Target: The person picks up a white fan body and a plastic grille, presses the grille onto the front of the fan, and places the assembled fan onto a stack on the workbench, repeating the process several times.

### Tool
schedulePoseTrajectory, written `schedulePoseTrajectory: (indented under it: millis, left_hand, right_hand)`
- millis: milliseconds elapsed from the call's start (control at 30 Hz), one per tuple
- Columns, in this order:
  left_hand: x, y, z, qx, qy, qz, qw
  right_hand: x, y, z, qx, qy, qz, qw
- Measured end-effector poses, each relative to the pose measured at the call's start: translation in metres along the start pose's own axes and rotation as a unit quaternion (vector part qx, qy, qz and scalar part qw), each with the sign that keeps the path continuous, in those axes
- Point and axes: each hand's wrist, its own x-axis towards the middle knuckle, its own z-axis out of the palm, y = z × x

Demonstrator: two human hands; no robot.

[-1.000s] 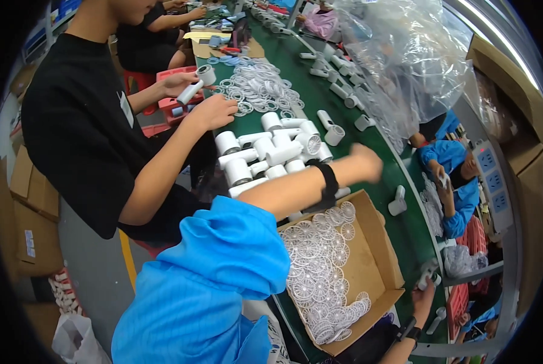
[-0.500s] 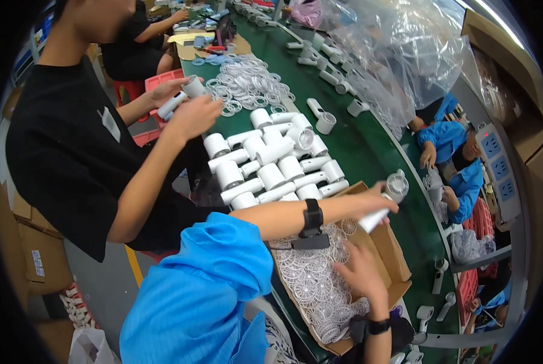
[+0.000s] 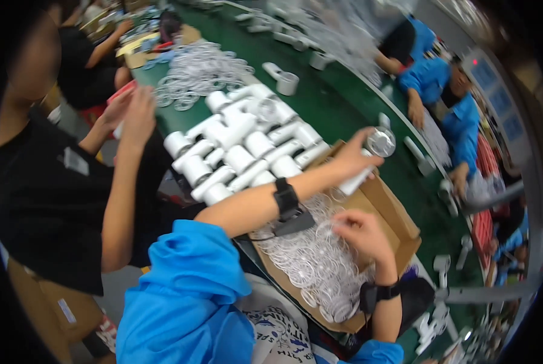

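My left hand (image 3: 355, 156) reaches across a cardboard box (image 3: 385, 203) and grips a white handheld fan (image 3: 381, 143), its round head facing up and its handle pointing back under the palm. Over the box, my right hand (image 3: 368, 235) has thumb and fingers pinched at the edge of a white round fan grille (image 3: 326, 230). A heap of similar grilles (image 3: 311, 267) fills much of the box below. Left of the box, many white fan bodies (image 3: 241, 159) lie stacked in rows.
A co-worker in black (image 3: 47, 200) stands at the left, hands raised. White rings (image 3: 204, 68) are piled farther up the green belt (image 3: 320, 100). Single fans (image 3: 281, 79) lie along it. Across it sit people in blue (image 3: 462, 130), near a grey post with a socket strip (image 3: 496, 97).
My right hand has gone from spread fingers over the grilles to a pinch on one. My left hand still holds the fan. The view has shifted, and the co-worker's hands are higher.
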Motion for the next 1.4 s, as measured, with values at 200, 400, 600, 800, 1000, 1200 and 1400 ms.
schedulePoseTrajectory:
  millis: [200,400,600,800,1000,1200,1400]
  left_hand:
    - [0.003,-0.001,0.008,-0.101,-0.051,-0.004,0.994]
    - [-0.021,0.012,0.025,-0.014,-0.126,0.095,0.987]
    - [-0.019,0.007,0.022,0.057,-0.082,0.186,0.977]
    - [-0.016,0.003,0.022,0.137,-0.074,0.252,0.955]
    - [-0.017,0.008,0.015,0.096,-0.083,0.204,0.971]
    - [-0.012,0.005,0.016,0.1,-0.079,0.174,0.977]
    - [-0.012,-0.002,0.022,-0.06,-0.043,0.015,0.997]
  right_hand:
    - [0.009,0.022,-0.035,0.384,0.325,-0.094,0.859]
    - [0.007,0.02,-0.037,0.497,0.327,-0.173,0.785]
    - [0.007,0.022,-0.033,0.455,0.314,-0.152,0.819]
    - [0.004,0.023,-0.037,0.388,0.332,-0.15,0.847]
    - [-0.008,0.013,-0.05,0.504,0.183,-0.111,0.837]
    - [-0.008,0.024,-0.05,0.536,0.128,-0.096,0.829]
    - [-0.003,0.022,-0.034,0.143,0.422,-0.174,0.878]
